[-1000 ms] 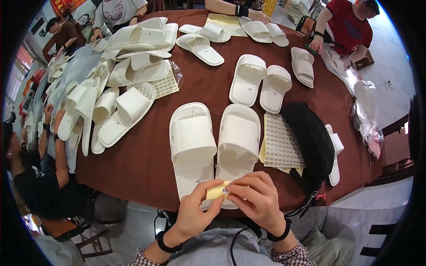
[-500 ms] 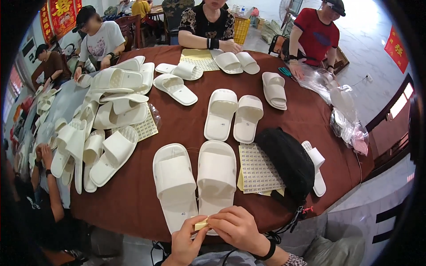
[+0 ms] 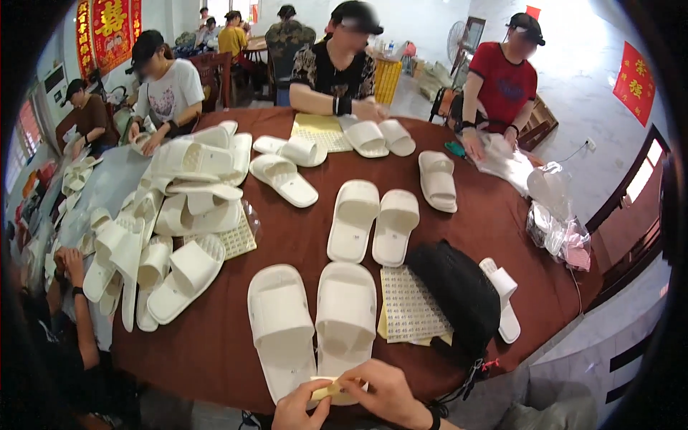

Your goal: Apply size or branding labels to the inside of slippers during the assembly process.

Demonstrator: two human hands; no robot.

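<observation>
At the table's near edge, my left hand [image 3: 299, 410] pinches a small pale yellow strip of label stickers [image 3: 324, 391] between thumb and fingers. My right hand [image 3: 387, 395] is bent over the strip's right end, thumb and fingertips closed on it. Just beyond my hands, a large white slipper [image 3: 282, 337] and its mate [image 3: 346, 315] lie side by side, toes pointing away from me. My fingers overlap the heel of the right one. Another pair, a white slipper [image 3: 352, 222] and a smaller-looking one [image 3: 395, 228], lies farther off.
A sheet of number stickers [image 3: 412, 304] lies partly under a black pouch [image 3: 459, 290], with a slipper [image 3: 504, 301] beyond it. Several slippers are piled at left [image 3: 190, 161]. Clear plastic bags [image 3: 548, 186] sit at right. Co-workers sit and stand around the brown-covered table [image 3: 287, 222].
The view has tilted up, so the table things sit lower in the picture. My right hand's fingers have shifted on the strip, which shows more now. The co-worker opposite has leaned forward.
</observation>
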